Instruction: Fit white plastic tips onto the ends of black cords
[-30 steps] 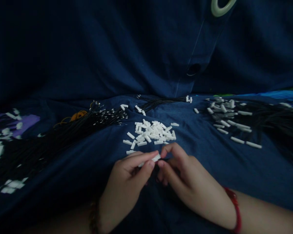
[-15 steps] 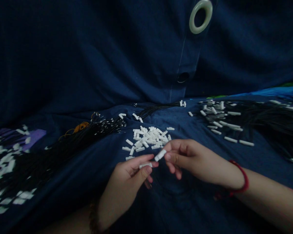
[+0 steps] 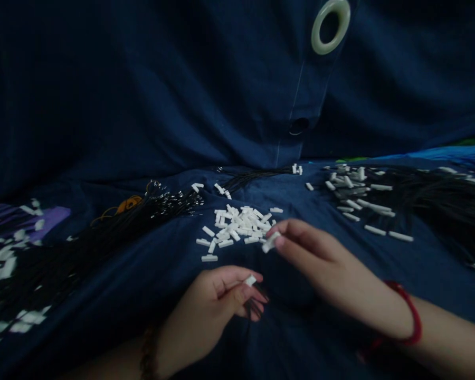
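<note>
We note hands now parted. Right hand (image 3: pixel 314 254) fingers pinch white connector housing (image 3: pixel 269 242) beside loose housing pile (image 3: pixel 237 226); left hand (image 3: pixel 214 309) fingers grip second housing (image 3: pixel 250 280).

Right hand's (image 3: pixel 320 258) connector (image 3: pixel 269 243) blurred, partly hidden in its grip; left hand's (image 3: pixel 214 306) second connector (image 3: pixel 250 281) partly covered too; cords (image 3: pixel 451 203) right of right hand cut off by frame edge.
</note>
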The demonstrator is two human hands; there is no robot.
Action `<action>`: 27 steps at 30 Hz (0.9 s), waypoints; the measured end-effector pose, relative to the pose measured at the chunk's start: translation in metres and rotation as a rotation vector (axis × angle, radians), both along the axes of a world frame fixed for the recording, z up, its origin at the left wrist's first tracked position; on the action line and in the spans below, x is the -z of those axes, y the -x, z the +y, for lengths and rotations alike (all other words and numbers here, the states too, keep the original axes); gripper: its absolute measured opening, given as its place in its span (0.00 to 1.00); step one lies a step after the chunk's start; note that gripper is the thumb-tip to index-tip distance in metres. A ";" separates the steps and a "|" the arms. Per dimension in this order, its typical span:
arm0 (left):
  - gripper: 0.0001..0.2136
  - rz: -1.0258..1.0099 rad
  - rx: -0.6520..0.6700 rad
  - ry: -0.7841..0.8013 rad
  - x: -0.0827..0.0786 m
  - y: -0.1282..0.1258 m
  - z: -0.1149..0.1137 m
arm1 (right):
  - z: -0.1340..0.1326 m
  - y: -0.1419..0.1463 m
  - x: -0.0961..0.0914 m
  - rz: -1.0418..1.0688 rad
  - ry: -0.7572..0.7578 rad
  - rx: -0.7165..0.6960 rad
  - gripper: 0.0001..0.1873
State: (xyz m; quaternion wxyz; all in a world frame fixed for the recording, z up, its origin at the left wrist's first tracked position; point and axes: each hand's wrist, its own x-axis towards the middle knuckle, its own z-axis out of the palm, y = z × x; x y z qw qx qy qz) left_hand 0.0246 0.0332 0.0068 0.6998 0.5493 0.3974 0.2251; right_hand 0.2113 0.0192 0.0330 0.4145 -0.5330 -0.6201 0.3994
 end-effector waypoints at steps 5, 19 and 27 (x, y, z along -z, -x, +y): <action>0.09 -0.040 0.038 0.020 -0.003 -0.001 -0.001 | -0.014 0.026 0.029 0.232 0.192 -0.131 0.10; 0.09 0.132 0.047 -0.168 -0.003 0.004 0.001 | -0.023 0.027 0.034 0.112 0.128 -0.143 0.09; 0.09 0.035 0.066 0.004 0.001 0.005 0.009 | -0.019 0.025 0.037 0.062 0.100 -0.102 0.08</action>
